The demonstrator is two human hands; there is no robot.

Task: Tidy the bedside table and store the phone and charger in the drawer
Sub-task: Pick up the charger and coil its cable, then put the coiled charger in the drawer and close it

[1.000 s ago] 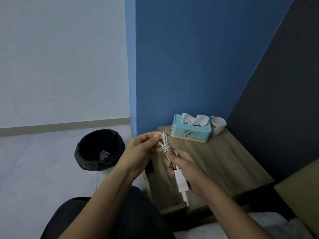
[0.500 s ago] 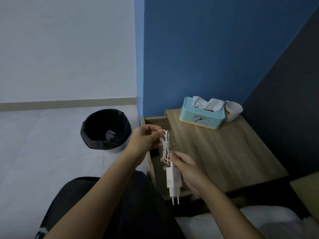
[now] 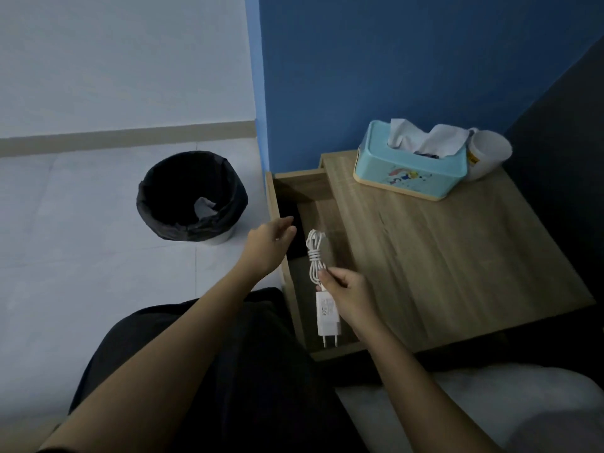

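My right hand (image 3: 348,294) holds the white charger (image 3: 327,313) by the top of its plug block, with the coiled white cable (image 3: 315,256) bundled above it. It hangs over the open wooden drawer (image 3: 322,204) of the bedside table (image 3: 457,256). My left hand (image 3: 268,245) is open, fingers apart, beside the drawer's left edge and apart from the cable. A dark flat shape (image 3: 289,214), possibly the phone, lies inside the drawer at its left side.
A light blue tissue box (image 3: 408,171) and a white cup (image 3: 487,155) stand at the back of the table top. A bin with a black liner (image 3: 191,197) stands on the floor to the left. A white pillow (image 3: 490,403) lies at the lower right.
My left hand has let go of the coiled cable and moved left. My right hand alone now holds the charger, lower over the open drawer.
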